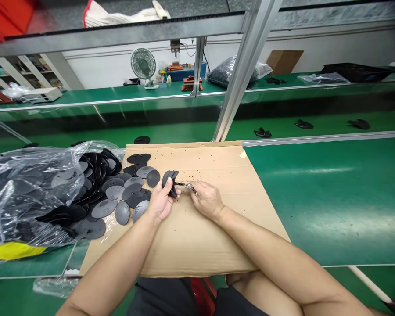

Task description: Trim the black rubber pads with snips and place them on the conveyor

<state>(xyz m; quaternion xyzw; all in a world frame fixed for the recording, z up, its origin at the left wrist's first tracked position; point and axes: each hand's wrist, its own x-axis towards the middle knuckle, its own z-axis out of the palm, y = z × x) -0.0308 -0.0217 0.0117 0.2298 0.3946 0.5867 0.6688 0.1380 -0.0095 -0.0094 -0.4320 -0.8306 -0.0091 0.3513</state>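
Observation:
My left hand (161, 201) is closed on a black oval plastic part (170, 180), held on edge above a flattened cardboard sheet (210, 237). My right hand (206, 198) is closed on a small metal tool (190, 187) whose tip touches the part's edge. Just left of my left hand lies a spread of the same dark oval parts (128, 197). Black specks (200, 169) are scattered over the cardboard behind my hands.
A clear plastic bag (29, 193) full of black parts spills onto the cardboard's left side. Green conveyor belt (335, 197) surrounds the sheet; a few black parts (262, 132) lie on the far lane. A metal post (240, 79) rises behind the cardboard. A fan (143, 66) stands far back.

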